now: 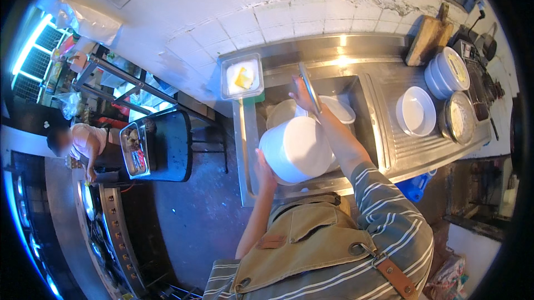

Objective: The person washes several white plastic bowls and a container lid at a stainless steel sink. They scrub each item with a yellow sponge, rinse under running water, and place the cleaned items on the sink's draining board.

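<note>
My left hand (267, 173) grips the lower left side of a white round tub (306, 147), which is tilted over the front of the stainless steel sink (367, 120). Whether it is one tub or several nested together is unclear. My right hand (305, 95) reaches past the tub to the metal faucet (308, 85), whose spout partly covers it. The thumb points away from the fingers, but their grip is hidden. In the basin, a white bowl (340, 110) and a round plate (285, 112) lie behind the tub.
A clear plastic container (225, 85) with suds and a yellow sponge (245, 78) stands at the sink's left corner. The ribbed drainboard (400, 156) bears a white bowl (416, 111), stacked tubs (436, 79), glass bowls (459, 118) and a wooden cutting board (429, 39). Another person (89, 141) stands by a stove (112, 233).
</note>
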`<act>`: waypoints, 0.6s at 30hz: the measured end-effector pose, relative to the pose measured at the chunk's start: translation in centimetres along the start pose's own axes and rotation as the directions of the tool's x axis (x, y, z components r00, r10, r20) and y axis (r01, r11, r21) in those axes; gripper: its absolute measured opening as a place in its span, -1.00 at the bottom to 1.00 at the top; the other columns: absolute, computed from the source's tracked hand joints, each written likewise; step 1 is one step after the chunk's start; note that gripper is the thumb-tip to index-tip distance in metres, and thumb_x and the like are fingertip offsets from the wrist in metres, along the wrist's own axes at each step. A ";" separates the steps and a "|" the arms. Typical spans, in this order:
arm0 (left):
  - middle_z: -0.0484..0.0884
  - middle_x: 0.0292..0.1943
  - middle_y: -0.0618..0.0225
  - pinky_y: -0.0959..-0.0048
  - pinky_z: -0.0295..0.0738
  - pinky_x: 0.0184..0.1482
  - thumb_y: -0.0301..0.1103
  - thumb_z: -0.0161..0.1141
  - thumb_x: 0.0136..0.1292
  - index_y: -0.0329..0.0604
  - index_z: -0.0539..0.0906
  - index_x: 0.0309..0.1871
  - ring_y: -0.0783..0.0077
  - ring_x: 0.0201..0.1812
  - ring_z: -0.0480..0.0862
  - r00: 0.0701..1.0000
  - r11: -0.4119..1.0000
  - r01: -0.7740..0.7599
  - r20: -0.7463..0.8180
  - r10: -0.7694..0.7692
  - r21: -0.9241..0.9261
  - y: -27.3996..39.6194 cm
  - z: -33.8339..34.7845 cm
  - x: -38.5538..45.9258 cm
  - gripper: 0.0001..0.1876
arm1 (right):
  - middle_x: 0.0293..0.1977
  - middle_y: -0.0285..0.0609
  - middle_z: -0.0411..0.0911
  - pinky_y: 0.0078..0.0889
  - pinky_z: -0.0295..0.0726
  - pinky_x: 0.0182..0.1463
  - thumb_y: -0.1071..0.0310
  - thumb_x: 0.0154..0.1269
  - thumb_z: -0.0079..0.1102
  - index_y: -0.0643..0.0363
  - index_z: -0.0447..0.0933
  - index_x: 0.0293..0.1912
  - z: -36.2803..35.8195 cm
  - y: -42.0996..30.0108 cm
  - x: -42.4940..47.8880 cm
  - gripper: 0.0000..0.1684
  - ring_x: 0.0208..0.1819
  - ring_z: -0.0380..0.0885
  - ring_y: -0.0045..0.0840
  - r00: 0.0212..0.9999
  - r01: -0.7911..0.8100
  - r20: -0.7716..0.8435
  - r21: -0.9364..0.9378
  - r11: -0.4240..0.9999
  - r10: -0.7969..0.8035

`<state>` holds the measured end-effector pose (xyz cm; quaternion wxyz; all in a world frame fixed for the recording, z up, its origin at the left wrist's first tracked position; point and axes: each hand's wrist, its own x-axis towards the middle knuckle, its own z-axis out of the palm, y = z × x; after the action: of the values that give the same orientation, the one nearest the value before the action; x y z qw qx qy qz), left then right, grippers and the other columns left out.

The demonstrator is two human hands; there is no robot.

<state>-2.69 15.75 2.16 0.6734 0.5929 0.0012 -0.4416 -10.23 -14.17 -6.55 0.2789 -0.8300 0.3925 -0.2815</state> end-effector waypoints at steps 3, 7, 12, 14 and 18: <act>0.63 -0.07 0.23 0.44 0.49 -0.03 0.20 -0.14 0.48 -0.37 0.56 0.12 0.42 -0.07 0.59 0.996 0.992 -0.081 -0.022 0.083 0.100 0.3 -0.3 0.0 -0.33 | 0.04 0.24 0.48 0.07 0.56 -0.01 0.19 0.31 0.08 0.23 0.14 0.23 0.8 -2.3 0.4 -0.39 -0.08 0.58 0.07 0.990 -0.036 0.132 -0.092 0.995 0.049; 0.62 -0.30 0.38 0.53 0.43 -0.24 0.16 -0.16 0.50 -0.35 0.64 -0.06 0.55 -0.27 0.55 0.989 0.955 -0.128 -0.033 0.141 0.267 1.2 0.0 -0.2 -0.36 | 0.06 0.10 0.47 0.18 0.59 -0.23 0.26 0.33 -0.06 0.09 0.20 0.01 1.5 -3.5 1.6 -0.69 -0.25 0.62 0.09 0.987 -0.032 0.150 -0.172 0.985 0.058; 0.57 -0.46 0.45 0.52 0.40 -0.36 0.06 -0.23 0.56 -0.31 0.65 -0.22 0.61 -0.42 0.49 0.969 0.862 -0.211 0.217 0.121 0.460 1.7 3.4 0.1 -0.40 | -0.18 0.08 0.59 0.09 0.62 -0.12 0.13 0.27 0.15 0.07 0.16 0.39 2.2 1.6 4.8 -0.25 -0.28 0.63 0.06 0.910 0.218 0.370 -0.810 0.545 0.186; 0.53 -0.52 0.46 0.50 0.37 -0.40 0.04 -0.25 0.57 -0.28 0.62 -0.31 0.62 -0.46 0.46 0.952 0.810 -0.272 0.266 0.150 0.519 1.7 3.2 0.5 -0.41 | -0.15 0.12 0.60 0.01 0.66 -0.15 0.11 0.30 0.15 0.10 0.19 0.37 2.9 0.0 4.5 -0.27 -0.25 0.65 0.03 0.909 0.332 0.409 -0.829 0.451 0.083; 0.43 -0.60 0.50 0.48 0.27 -0.47 0.01 -0.24 0.57 -0.23 0.52 -0.44 0.65 -0.50 0.38 0.897 0.755 -0.423 0.350 0.269 0.502 0.1 3.5 2.0 -0.43 | -0.03 0.23 0.52 -0.10 0.63 -0.08 0.04 0.38 0.08 0.17 0.29 0.26 0.2 -2.2 1.4 -0.40 -0.12 0.63 -0.07 0.946 0.078 0.324 -0.216 0.973 -0.004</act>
<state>-3.22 11.70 2.26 0.5317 0.6927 -0.3272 -0.3611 -8.28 -14.07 -4.85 0.2368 -0.8991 0.3538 -0.1015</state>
